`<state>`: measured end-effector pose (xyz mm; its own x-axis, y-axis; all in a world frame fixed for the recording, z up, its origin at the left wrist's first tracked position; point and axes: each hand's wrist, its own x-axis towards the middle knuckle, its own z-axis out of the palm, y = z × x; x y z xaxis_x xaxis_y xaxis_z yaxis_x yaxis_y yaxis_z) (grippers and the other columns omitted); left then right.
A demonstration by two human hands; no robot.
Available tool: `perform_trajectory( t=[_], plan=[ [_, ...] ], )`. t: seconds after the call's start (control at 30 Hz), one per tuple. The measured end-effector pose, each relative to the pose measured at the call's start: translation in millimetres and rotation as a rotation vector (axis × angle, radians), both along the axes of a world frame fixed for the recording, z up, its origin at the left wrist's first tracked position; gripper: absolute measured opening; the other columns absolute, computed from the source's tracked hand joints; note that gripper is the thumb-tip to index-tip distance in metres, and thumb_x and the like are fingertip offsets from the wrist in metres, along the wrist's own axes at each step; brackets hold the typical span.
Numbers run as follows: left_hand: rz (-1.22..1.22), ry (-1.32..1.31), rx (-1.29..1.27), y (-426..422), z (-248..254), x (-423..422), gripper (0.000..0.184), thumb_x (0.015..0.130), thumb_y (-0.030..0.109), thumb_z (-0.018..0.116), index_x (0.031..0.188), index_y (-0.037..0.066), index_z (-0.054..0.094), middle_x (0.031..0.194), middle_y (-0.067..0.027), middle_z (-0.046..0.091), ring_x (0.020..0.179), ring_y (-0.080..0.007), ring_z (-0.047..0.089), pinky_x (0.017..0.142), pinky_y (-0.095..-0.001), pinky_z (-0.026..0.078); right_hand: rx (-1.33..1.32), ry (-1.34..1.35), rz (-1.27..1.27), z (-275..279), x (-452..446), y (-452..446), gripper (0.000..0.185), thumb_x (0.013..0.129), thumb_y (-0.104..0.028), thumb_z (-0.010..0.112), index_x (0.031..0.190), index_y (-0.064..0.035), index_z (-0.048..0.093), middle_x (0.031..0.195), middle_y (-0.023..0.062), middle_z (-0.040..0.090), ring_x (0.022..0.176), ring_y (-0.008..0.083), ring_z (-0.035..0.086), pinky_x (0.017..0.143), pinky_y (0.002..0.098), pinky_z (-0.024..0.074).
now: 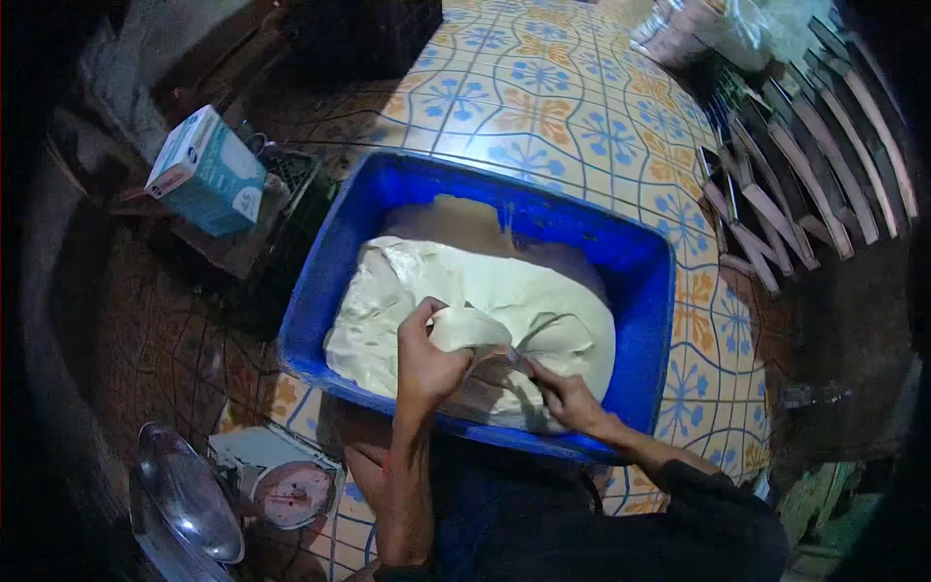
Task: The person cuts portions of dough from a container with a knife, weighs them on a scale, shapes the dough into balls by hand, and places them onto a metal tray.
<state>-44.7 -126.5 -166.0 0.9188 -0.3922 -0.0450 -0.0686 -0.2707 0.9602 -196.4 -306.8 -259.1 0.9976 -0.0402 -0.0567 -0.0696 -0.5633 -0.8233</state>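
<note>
A: Dough (495, 276) location?
B: Pale mass inside blue tub (642, 291); patterned floor tiles (606, 136) around.
A: Left hand (427, 361)?
B: Fingers clamped on a lifted flap (470, 328) of dough.
A: Right hand (572, 398)?
B: Fingers closed round a small tool (517, 361), its end at the flap; type unclear.
A: Also noted?
B: Shiny metal bowl (189, 493), lower left; carton (218, 175), left of tub.

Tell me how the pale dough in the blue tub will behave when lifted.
The pale dough is likely floppy: the piece in the left hand bends in a soft fold. It may be heavy overall, filling much of the blue tub. Its glossy patches hint at stickiness.
</note>
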Motion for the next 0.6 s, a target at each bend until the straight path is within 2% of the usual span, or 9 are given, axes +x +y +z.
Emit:
perform_trajectory(
  t=[0.17,0.27,0.3,0.33,0.4,0.5,0.53,0.57,0.6],
  plan=[
    [0.029,-0.003,-0.066,13,45,-17,0.045,0.06,-0.008,0.063,0.102,0.0,0.05,0.095,-0.0107,0.06,0.095,-0.0174,0.06,0.086,-0.0286,0.046,0.229,0.111,0.13,-44,74,40,0.047,0.094,-0.011,0.047,0.141,-0.009,0.041,0.094,0.015,0.068,0.074,0.0213,0.062,0.071,0.0333,0.05],
    [-0.019,-0.105,0.073,47,71,-13,0.043,0.062,-0.007,0.064,0.102,0.0,0.05,0.093,-0.01,0.06,0.094,-0.017,0.059,0.084,-0.0282,0.046,0.377,0.401,0.414,21,100,40,0.044,0.095,-0.017,0.046,0.138,-0.0061,0.044,0.087,0.0099,0.066,0.066,0.0163,0.053,0.065,0.0311,0.0463],
    [-0.011,-0.155,0.064,61,78,-13,0.043,0.061,-0.004,0.066,0.101,0.0,0.051,0.093,-0.0098,0.06,0.093,-0.0167,0.059,0.083,-0.0281,0.046,0.297,0.335,0.57,28,103,29,0.047,0.097,-0.027,0.045,0.14,-0.0083,0.042,0.068,-0.0031,0.045,0.059,0.0067,0.039,0.055,0.0262,0.0382],
    [0.032,-0.166,0.075,73,87,-15,0.043,0.061,-0.004,0.066,0.101,0.0,0.051,0.093,-0.0098,0.06,0.093,-0.0167,0.059,0.083,-0.0281,0.046,0.229,0.334,0.625,41,103,24,0.049,0.097,-0.028,0.046,0.142,-0.0104,0.04,0.068,-0.0028,0.045,0.059,0.0069,0.039,0.054,0.0263,0.0378],
    [0.062,-0.13,0.141,94,107,-27,0.045,0.06,-0.001,0.07,0.102,0.001,0.053,0.092,-0.0096,0.06,0.092,-0.0158,0.059,0.081,-0.0288,0.047,0.168,0.343,0.756,59,98,15,0.049,0.097,-0.028,0.046,0.142,-0.0106,0.04,0.073,0.0008,0.05,0.062,0.0078,0.043,0.058,0.0277,0.0429],
    [0.159,-0.141,0.146,120,127,-49,0.048,0.059,0.001,0.072,0.104,0.002,0.055,0.094,-0.0095,0.062,0.093,-0.0157,0.059,0.082,-0.0301,0.046,0.012,0.459,1.058,44,94,8,0.046,0.095,-0.02,0.05,0.139,-0.008,0.045,0.108,0.011,0.066,0.077,0.0158,0.06,0.078,0.0324,0.0479],
    [0.204,-0.164,0.115,131,131,-58,0.049,0.058,0.001,0.073,0.104,0.003,0.055,0.094,-0.0094,0.062,0.095,-0.0163,0.059,0.084,-0.0307,0.045,0.157,0.25,1.222,34,80,13,0.042,0.095,-0.017,0.051,0.136,-0.008,0.048,0.119,0.0116,0.063,0.084,0.0187,0.064,0.08,0.0322,0.048],
    [0.257,-0.165,0.122,144,142,-67,0.049,0.058,0.001,0.073,0.104,0.003,0.055,0.094,-0.0094,0.062,0.095,-0.0163,0.059,0.084,-0.0307,0.045,0.126,0.532,1.276,56,75,29,0.04,0.095,-0.018,0.052,0.133,-0.0081,0.051,0.122,0.0106,0.062,0.089,0.0194,0.065,0.08,0.0321,0.0484],
    [0.289,-0.297,0.189,161,156,-75,0.051,0.057,0.002,0.074,0.104,0.004,0.056,0.095,-0.0098,0.063,0.096,-0.0187,0.06,0.086,-0.032,0.044,0.156,0.522,1.279,70,71,46,0.04,0.096,-0.02,0.052,0.134,-0.0091,0.051,0.118,0.0129,0.064,0.088,0.0189,0.066,0.078,0.0334,0.0488]
  ],
)
